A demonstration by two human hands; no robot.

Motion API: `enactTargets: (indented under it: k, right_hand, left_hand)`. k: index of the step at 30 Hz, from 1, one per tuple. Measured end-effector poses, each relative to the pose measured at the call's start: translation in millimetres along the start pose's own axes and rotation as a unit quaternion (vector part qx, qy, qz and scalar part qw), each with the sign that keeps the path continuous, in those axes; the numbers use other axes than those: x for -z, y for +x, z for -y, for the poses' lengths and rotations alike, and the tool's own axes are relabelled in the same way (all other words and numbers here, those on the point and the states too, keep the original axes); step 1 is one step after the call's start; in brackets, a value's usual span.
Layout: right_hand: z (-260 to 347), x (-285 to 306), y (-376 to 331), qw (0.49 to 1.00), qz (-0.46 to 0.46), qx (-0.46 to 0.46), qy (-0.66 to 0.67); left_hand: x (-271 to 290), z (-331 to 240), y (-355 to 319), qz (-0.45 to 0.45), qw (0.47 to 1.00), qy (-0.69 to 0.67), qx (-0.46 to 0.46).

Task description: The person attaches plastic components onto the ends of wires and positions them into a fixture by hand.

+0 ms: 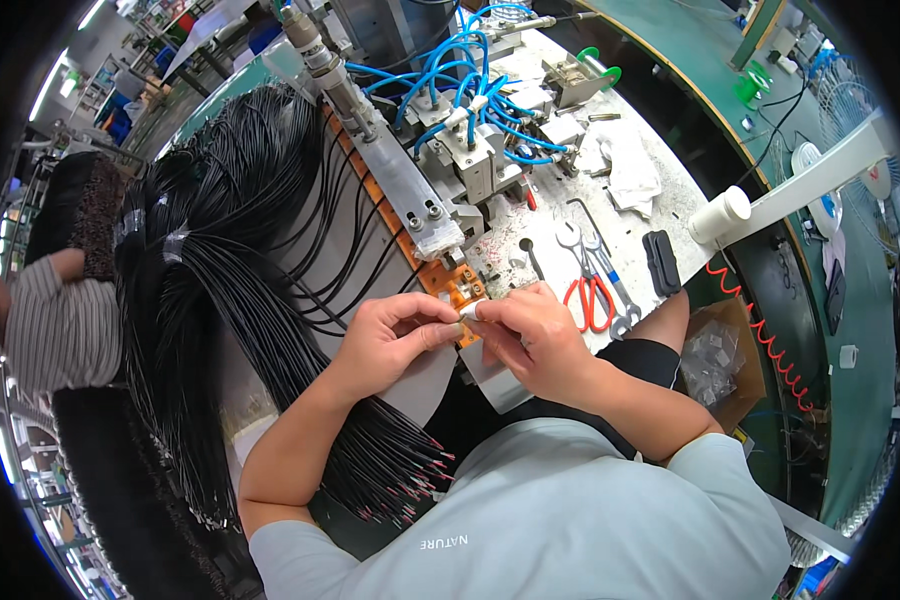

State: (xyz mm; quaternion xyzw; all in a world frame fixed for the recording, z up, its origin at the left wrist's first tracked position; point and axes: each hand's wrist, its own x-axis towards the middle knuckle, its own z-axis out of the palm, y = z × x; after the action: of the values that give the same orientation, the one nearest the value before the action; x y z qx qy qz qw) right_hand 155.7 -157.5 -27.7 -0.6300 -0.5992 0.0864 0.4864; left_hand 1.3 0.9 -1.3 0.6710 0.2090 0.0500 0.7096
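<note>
Pinch grip: left hand (378,345) and right hand (540,335) closed on small white piece (468,312).
Orange fixture (438,278) just beside; black cables (210,190) lie to left.

— What is in the right hand (535,335)?
— A small white piece (469,311), too tiny to identify and partly covered by fingertips. Whether the left hand (385,345) pinches it too, I can't tell.
— The orange fixture (438,276)?
— Its near end is partly hidden behind the hands.
— And the black cables (260,310)?
— The left forearm (300,440) covers a stretch of them.
— The person at the left (65,325)?
— Blurred near the dark rim.
— The fan (848,105)?
— Partly hidden behind the white post (810,200).
</note>
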Motion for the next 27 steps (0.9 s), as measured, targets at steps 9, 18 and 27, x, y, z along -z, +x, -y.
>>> enactTargets:
  k: [9, 18, 27]
  right_hand:
    - [2, 1, 0, 1.0, -0.002, 0.007, 0.002]
    - [3, -1, 1, 1.0, -0.013, 0.018, -0.016]
    - [6, 11, 12, 0.997, 0.062, 0.004, 0.041]
  left_hand:
    - [-1, -3, 0, 0.006, 1.0, -0.004, -0.009]
    - [-3, -1, -1, 0.001, 1.0, -0.002, -0.019]
    - [7, 0, -6, 0.044, 0.998, -0.046, -0.002]
